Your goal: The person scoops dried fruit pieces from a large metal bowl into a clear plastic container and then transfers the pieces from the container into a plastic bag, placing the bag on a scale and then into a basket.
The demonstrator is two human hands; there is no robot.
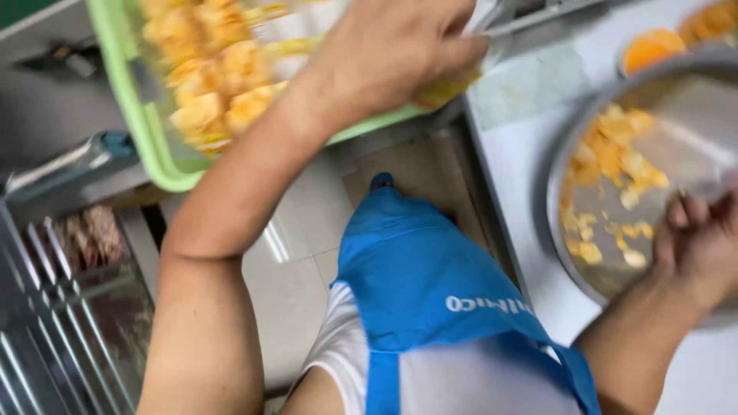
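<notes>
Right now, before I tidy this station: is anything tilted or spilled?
The green tray of yellow pieces is tilted, gripped by the left hand. The right hand grips the metal bowl. No spill shows.

Your left hand (392,54) is gripping the edge of a green tray (131,107) holding yellow fruit pieces (215,69), while your right hand (703,246) is resting on the rim of a metal bowl (565,154) containing similar pieces. A blue apron (423,284) is hanging below.
</notes>
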